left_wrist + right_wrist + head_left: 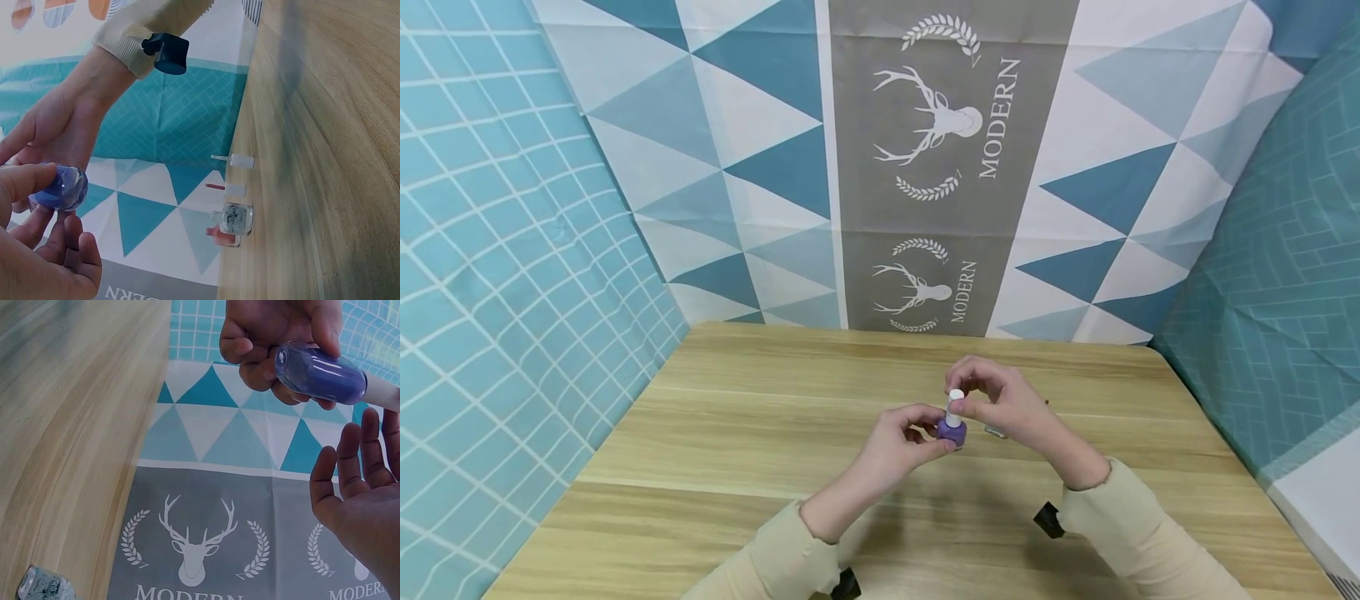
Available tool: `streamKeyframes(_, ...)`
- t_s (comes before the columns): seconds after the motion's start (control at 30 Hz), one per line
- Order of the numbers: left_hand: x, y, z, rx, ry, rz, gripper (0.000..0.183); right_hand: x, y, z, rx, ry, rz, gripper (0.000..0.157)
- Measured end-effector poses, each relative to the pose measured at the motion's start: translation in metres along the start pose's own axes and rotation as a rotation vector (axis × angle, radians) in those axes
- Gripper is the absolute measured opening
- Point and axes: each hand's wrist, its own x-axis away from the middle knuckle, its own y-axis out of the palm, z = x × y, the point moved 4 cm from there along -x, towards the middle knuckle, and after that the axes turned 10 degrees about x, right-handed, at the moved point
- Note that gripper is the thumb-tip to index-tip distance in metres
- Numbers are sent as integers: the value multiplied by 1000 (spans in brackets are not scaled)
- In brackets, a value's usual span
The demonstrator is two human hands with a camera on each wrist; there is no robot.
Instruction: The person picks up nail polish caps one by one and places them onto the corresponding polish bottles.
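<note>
In the head view, my left hand [898, 442] grips a small purple nail polish bottle [952, 432] between thumb and fingers. My right hand [1000, 400] pinches the bottle's white cap [956, 397] from above. The cap sits on the bottle's neck, and the two are held upright over the table. Seen from the right wrist, the purple polish [331, 378] shows through the clear glass, and the white cap [380, 394] meets its neck. The right hand's other fingers [350, 456] are spread away from the bottle.
On the wooden table [325, 156] stand two white brush caps [242, 161] with their brushes pointing up. Beside them are an uncapped glitter polish bottle [237, 219] and an uncapped red one [225, 236]. Patterned cloth walls [760, 167] enclose the table.
</note>
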Motion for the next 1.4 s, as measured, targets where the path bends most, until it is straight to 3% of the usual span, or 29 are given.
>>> streamKeyframes(0.13,2,2,6,-2,-3,-5,23,0,0,0,3,-6,3,15)
streamKeyframes(0.27,5,3,17,10,3,-12,23,3,0,2,30,-1,-3,27)
streamKeyframes(0.4,4,0,11,9,-8,-7,24,6,0,2,62,-3,-27,36)
streamKeyframes(0.67,2,-2,1,19,-6,-12,26,8,-3,-5,70,-64,-68,32)
streamKeyframes(1.0,2,-2,0,32,-29,-14,26,8,-3,-7,102,-61,-26,27)
streamKeyframes(1.4,3,-1,2,34,-40,-9,26,8,-3,-1,7,-51,-16,18)
